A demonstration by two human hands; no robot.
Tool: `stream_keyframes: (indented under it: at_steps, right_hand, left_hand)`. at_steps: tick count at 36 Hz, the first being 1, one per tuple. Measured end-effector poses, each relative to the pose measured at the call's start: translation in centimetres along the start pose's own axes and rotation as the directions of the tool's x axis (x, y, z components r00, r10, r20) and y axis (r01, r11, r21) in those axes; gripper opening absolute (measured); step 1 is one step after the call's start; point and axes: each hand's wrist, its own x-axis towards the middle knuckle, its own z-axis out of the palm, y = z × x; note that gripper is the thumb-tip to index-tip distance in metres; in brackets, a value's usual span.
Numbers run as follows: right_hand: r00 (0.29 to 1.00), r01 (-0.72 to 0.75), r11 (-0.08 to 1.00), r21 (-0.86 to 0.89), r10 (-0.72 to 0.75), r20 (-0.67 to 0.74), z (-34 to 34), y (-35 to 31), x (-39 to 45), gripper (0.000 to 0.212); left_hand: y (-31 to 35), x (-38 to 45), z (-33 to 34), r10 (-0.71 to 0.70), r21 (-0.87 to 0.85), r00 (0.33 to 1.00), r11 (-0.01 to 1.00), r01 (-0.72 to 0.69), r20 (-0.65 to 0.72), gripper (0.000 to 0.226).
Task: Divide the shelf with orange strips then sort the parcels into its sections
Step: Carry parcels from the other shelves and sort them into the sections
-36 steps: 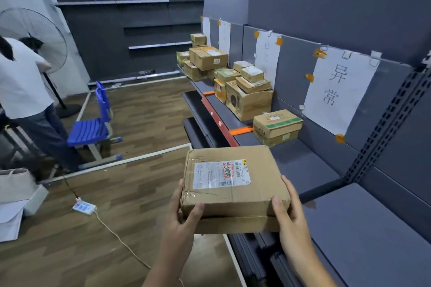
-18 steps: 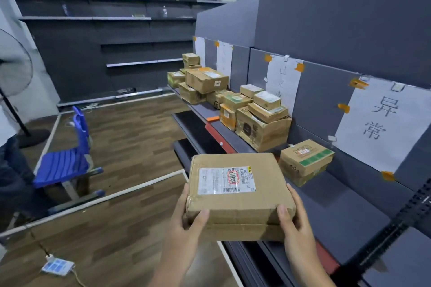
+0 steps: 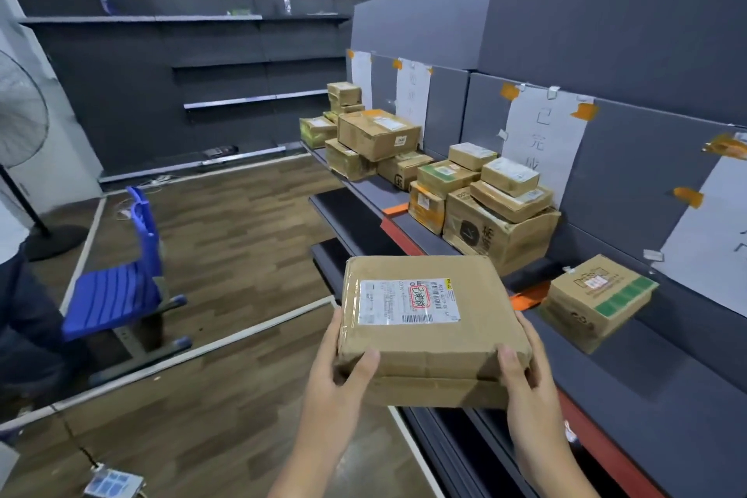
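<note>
Hiding both hands' fingers [image 3: 525,340], the held parcel [image 3: 428,319] itself.

Brown cardboard parcel [image 3: 432,319] with white label; orange strips [image 3: 529,295] on grey shelf [image 3: 646,384] at three o'clock; blue chair [image 3: 117,291] at nine.

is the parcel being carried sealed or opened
Sealed: the parcel held by both hands has clear tape over its seams and label, with no flap lifted.
</note>
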Motion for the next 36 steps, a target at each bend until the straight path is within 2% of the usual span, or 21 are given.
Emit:
stream_keyframes:
  at_steps: [5,10,13,17,18,21,22,24,26,27,36]
  right_hand:
    - [1.0,-0.002,0.999,0.05,0.001,0.008,2.9,1.2,4.2,0.059]
    - [1.0,-0.008,0.996,0.089,0.01,-0.025,5.9,2.4,9.4,0.062]
    - [0.999,-0.013,0.992,0.122,0.02,-0.049,8.1,2.4,13.3,0.056]
    - [0.994,-0.009,0.995,0.095,0.019,-0.108,10.4,2.7,18.8,0.048]
    - [0.993,0.001,0.997,0.079,0.008,-0.119,10.9,2.8,20.2,0.052]
    - [0.987,0.01,0.999,0.04,-0.004,-0.162,12.0,3.1,24.1,0.083]
    - [0.985,0.011,0.999,0.034,-0.005,-0.17,12.3,3.2,25.5,0.086]
    - [0.984,0.03,0.999,0.04,-0.022,-0.176,13.0,2.7,27.7,0.077]
    - [0.981,0.054,0.997,0.053,-0.043,-0.191,13.7,1.7,29.5,0.051]
    - [0.979,0.064,0.996,0.054,-0.052,-0.198,13.9,1.3,30.3,0.046]
    - [0.949,0.132,0.991,0.014,-0.123,-0.291,14.6,-0.4,37.4,0.051]
  left_hand:
    - [0.3,5.3,-0.6,0.002,0.003,1.0,1.0,-0.002,0.001,0.061]
    - [0.4,11.8,-1.1,0.009,0.026,1.0,1.0,-0.009,0.007,0.072]
    - [0.9,16.4,-0.9,0.019,0.038,1.0,0.999,-0.02,0.024,0.083]
    - [1.7,23.3,-0.2,0.027,0.073,0.998,0.997,-0.031,0.057,0.083]
    - [1.9,25.0,0.0,0.032,0.079,0.997,0.996,-0.037,0.067,0.081]
    - [2.7,29.8,1.1,0.057,0.095,0.995,0.993,-0.065,0.082,0.069]
    - [2.9,31.3,1.4,0.059,0.095,0.994,0.993,-0.068,0.089,0.067]
    - [3.3,34.0,1.9,0.05,0.091,0.992,0.994,-0.061,0.112,0.065]
    - [3.7,36.5,2.5,0.049,0.081,0.989,0.995,-0.061,0.143,0.067]
    - [3.7,37.6,2.9,0.057,0.077,0.986,0.995,-0.07,0.159,0.068]
    - [4.7,47.5,6.8,0.087,0.028,0.949,0.995,-0.101,0.304,0.074]
